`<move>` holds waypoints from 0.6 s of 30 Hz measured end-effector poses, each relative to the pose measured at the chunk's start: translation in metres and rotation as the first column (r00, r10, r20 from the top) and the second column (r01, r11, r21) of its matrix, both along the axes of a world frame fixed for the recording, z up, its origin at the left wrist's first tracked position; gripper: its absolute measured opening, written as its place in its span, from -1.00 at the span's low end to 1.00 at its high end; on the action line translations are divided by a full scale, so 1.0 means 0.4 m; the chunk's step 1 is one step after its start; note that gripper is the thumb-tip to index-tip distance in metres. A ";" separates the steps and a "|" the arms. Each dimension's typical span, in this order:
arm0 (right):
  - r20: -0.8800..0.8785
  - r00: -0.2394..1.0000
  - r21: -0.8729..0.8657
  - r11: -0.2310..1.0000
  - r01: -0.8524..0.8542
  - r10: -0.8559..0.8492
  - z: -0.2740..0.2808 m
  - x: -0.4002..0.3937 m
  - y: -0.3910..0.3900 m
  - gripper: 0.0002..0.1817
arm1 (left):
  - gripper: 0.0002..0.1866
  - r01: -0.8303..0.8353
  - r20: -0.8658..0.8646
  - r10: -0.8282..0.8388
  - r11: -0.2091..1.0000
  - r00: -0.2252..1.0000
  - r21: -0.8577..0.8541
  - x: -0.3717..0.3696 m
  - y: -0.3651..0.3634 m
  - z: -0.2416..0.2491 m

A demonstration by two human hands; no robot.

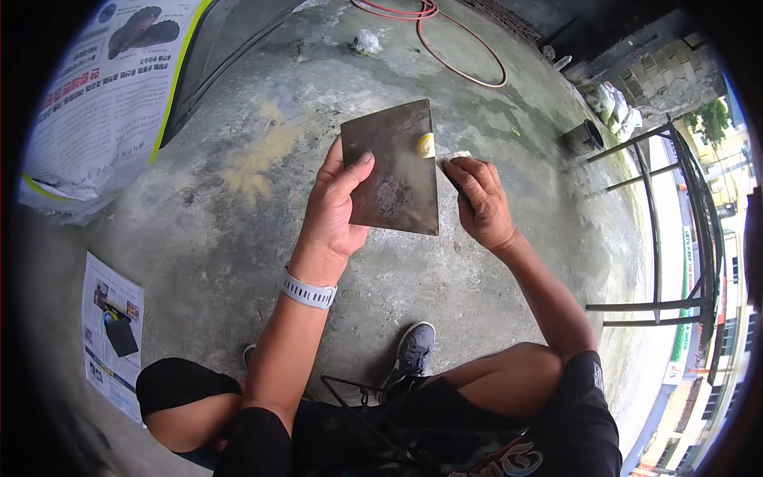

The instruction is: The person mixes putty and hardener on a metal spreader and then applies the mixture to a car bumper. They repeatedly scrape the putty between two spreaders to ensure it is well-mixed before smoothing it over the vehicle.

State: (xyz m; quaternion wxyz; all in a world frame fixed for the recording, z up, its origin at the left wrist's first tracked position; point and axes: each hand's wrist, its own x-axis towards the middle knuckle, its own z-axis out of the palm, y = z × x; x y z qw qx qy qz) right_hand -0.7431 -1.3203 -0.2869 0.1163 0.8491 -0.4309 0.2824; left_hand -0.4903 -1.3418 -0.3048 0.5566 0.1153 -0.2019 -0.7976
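My left hand (332, 195) is closed around the left side of a flat brown-grey metal plate (397, 179), thumb on top. A dab of cream-yellow putty (426, 145) sits at the plate's right edge. Just right of the plate, my right hand (483, 203) is closed on a dark, flat putty spreader (457, 181), mostly covered by the fingers. Some pale putty (456, 155) shows at the spreader's far end. The spreader and the plate appear slightly apart.
Newspaper (95, 103) with a yellow-green edge covers a dark panel at upper left. On the floor, another newspaper sheet (119, 294) bears a black square piece (121, 337). A reddish hose (501, 67), black bucket (584, 137) and metal frame (656, 222) lie beyond.
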 end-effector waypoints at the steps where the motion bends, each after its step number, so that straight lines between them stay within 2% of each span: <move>1: 0.056 0.998 0.019 0.999 0.027 -0.028 0.012 0.000 -0.002 -0.35 | -0.58 -0.033 0.042 0.034 0.999 0.999 -0.024 0.001 -0.008 -0.001; 4: 0.155 0.985 0.090 0.994 0.055 -0.069 0.090 0.023 0.004 -0.33 | -0.56 -0.096 0.136 0.105 0.993 0.985 -0.068 -0.006 -0.011 -0.009; 8: 0.064 0.998 0.093 0.995 0.021 -0.027 0.113 0.068 0.005 -0.37 | -0.53 -0.170 0.306 0.218 0.970 0.927 -0.175 -0.036 -0.004 -0.040; 10: -0.079 0.996 0.215 0.976 -0.019 0.037 0.089 0.080 0.015 -0.40 | -0.54 -0.200 0.369 0.255 0.963 0.894 -0.179 -0.043 0.004 -0.048; 11: -0.095 0.994 0.262 0.965 -0.022 0.049 0.083 0.077 0.019 -0.43 | -0.54 -0.240 0.422 0.298 0.953 0.856 -0.187 -0.039 0.003 -0.048; 14: -0.104 0.993 0.172 0.984 -0.035 0.054 0.121 0.090 0.026 -0.43 | -0.54 -0.240 0.395 0.294 0.954 0.871 -0.179 -0.031 0.002 -0.048; 18: -0.107 0.987 0.265 0.960 -0.089 0.121 0.098 0.092 0.021 -0.42 | -0.55 -0.228 0.386 0.255 0.967 0.887 -0.115 -0.037 0.006 -0.052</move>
